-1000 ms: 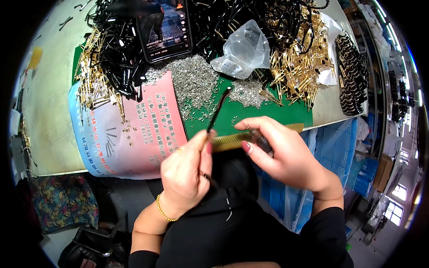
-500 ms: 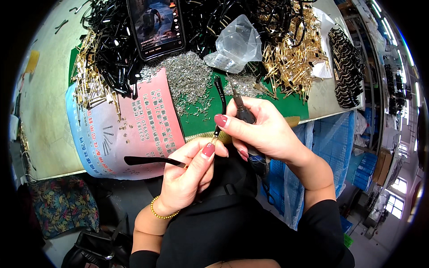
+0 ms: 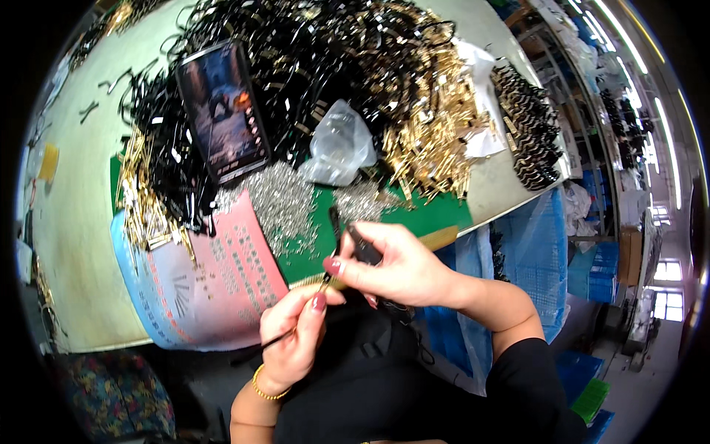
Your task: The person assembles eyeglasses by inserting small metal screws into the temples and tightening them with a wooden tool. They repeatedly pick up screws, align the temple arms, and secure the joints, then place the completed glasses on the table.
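Between thumb and fingers, my left hand [image 3: 292, 337] pinches a thin eyeglass temple [image 3: 276, 339], whose dark end sticks out to the left. My right hand [image 3: 407, 266] holds a black pen-shaped screwdriver [image 3: 362, 246] against its palm. Its thumb and fingers also grip another black eyeglass temple [image 3: 336, 226], which points up and away over the green mat. Both hands meet at a small gold part [image 3: 323, 287] at the lower end of that temple. Blur and fingertips hide how the pieces join there.
Small silver screws [image 3: 277, 207] lie heaped on the green mat [image 3: 310, 259], beside a clear plastic bag [image 3: 339, 148]. Behind are a phone [image 3: 222, 111], tangled black temples [image 3: 296, 66] and gold parts [image 3: 436, 111]. A pink-blue sheet [image 3: 214, 296] hangs over the table's near edge.
The whole view has shifted, so the tabletop sits lower and more of its far side shows. Both hands stay together with the same pieces; the left temple now looks shorter and turned.
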Demonstrator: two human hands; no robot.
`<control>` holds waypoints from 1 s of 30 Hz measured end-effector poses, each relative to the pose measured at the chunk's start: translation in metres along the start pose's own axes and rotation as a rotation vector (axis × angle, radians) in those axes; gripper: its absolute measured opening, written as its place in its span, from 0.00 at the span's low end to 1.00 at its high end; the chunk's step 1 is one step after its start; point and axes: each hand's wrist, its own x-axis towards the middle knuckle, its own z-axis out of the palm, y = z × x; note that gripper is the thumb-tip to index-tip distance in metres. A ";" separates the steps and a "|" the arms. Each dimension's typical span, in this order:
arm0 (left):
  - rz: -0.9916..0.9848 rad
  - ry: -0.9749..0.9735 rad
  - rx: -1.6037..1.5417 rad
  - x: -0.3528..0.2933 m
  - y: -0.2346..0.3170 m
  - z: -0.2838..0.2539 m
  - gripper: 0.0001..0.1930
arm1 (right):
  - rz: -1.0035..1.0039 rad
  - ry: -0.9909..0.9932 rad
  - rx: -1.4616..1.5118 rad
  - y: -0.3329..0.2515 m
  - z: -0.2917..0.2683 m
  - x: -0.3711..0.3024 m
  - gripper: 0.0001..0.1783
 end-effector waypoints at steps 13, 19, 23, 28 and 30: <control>0.500 0.505 0.202 0.017 -0.038 -0.071 0.14 | -0.420 0.964 -1.587 -0.115 -0.127 0.072 0.18; 0.497 0.484 0.122 0.012 -0.038 -0.077 0.15 | -0.642 1.151 -1.638 -0.126 -0.125 0.080 0.18; 0.461 0.471 -0.001 0.008 -0.028 -0.078 0.17 | -0.890 1.075 -1.476 -0.129 -0.090 0.050 0.14; 0.876 0.758 -0.015 -0.006 -0.021 -0.071 0.16 | -0.542 -0.021 -0.471 -0.068 0.017 0.008 0.11; 0.773 0.797 0.078 0.000 -0.013 -0.055 0.16 | -0.140 -0.302 -0.183 -0.033 0.031 0.004 0.11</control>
